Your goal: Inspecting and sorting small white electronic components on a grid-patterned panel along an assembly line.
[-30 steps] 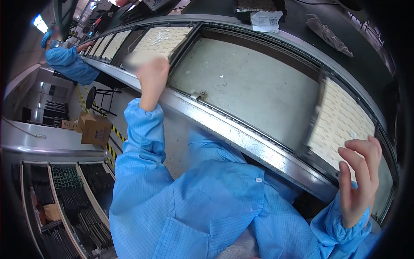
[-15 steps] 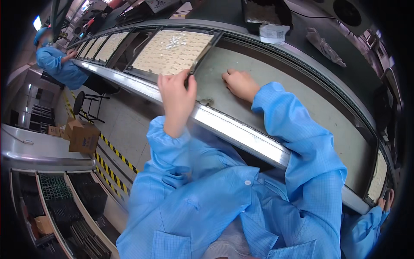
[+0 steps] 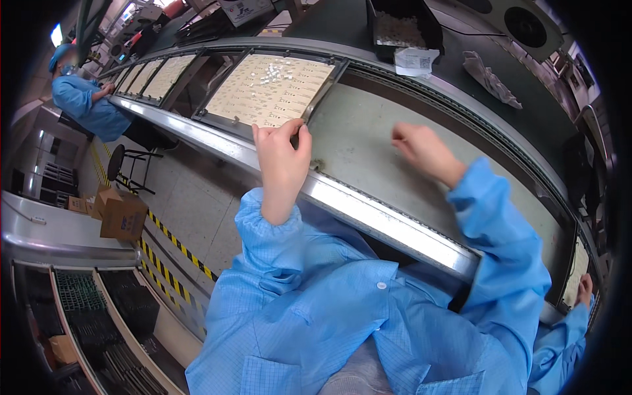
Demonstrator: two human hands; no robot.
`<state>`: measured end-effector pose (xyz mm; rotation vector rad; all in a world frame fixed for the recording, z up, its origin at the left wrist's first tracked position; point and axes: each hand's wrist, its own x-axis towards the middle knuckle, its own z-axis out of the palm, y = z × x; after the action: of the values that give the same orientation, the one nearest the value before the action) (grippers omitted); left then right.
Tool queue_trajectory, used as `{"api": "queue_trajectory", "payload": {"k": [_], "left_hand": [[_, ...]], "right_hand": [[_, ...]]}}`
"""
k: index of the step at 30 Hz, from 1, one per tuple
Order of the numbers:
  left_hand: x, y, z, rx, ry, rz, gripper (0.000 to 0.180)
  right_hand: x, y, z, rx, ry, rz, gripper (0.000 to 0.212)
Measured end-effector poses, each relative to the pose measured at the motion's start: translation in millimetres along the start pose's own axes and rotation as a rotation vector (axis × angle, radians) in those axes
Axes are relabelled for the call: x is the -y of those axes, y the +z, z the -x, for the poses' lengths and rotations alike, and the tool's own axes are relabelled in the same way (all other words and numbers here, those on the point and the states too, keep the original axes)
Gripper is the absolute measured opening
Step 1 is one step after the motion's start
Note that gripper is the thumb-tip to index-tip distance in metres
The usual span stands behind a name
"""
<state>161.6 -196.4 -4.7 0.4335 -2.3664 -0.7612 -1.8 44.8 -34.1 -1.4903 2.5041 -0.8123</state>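
A black-framed tray point(image 3: 227, 108) lies on the conveyor, holding a cream printed sheet point(image 3: 263, 92). Small white pieces point(image 3: 275, 72) are heaped loosely toward the sheet's far side. At the tray's near right corner, my left hand point(image 3: 282, 161) pinches the frame between thumb and fingers. My right hand point(image 3: 426, 153), slightly smeared by motion, hovers over the bare grey conveyor bed point(image 3: 368, 118), apart from the tray. Its fingers are curled together, and anything inside them is hidden.
A metal rail point(image 3: 388, 217) edges the conveyor on my side. Beyond it are a black bin point(image 3: 401, 29) of small pieces, a white label point(image 3: 416, 62) and crumpled plastic point(image 3: 490, 80). Co-workers point(image 3: 89, 99) stand at far left and lower right. Cartons point(image 3: 124, 212) stand on the floor.
My right hand has moved right, away from the tray and over the conveyor bed. My left hand stays at the tray's corner. The view has shifted slightly.
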Motion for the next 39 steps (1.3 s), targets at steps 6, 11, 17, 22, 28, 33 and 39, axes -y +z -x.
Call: {"api": "queue_trajectory", "payload": {"k": [6, 11, 17, 22, 28, 33, 39], "left_hand": [[-37.6, -22.9, 12.8, 0.147, 0.180, 0.105, 0.026], [-6.4, -49.1, -18.6, 0.432, 0.406, 0.229, 0.033], [40.4, -87.0, -72.5, 0.603, 0.670, 0.290, 0.031], [101.1, -85.3, -219.7, 0.796, 0.414, 0.218, 0.021], [138.6, 9.9, -287.5, 0.521, 0.668, 0.211, 0.020], [135.5, 48.1, -279.1, 0.513, 0.714, 0.143, 0.016], [144.9, 67.2, -290.5, 0.417, 0.748, 0.192, 0.012]], "right_hand": [[75.9, -102.2, 22.9, -0.142, 0.229, -0.062, 0.009], [120.0, -71.7, -67.8, -0.257, 0.418, -0.212, 0.015], [128.4, -25.1, -160.9, -0.269, 0.449, -0.341, 0.011], [116.6, -15.6, -178.5, -0.205, 0.482, -0.438, 0.006], [74.4, -17.6, -196.6, -0.280, 0.477, -0.383, 0.005], [59.0, -3.4, -227.7, -0.255, 0.515, 0.054, 0.007], [32.2, -1.5, -230.3, -0.266, 0.346, 0.235, 0.015]]}}
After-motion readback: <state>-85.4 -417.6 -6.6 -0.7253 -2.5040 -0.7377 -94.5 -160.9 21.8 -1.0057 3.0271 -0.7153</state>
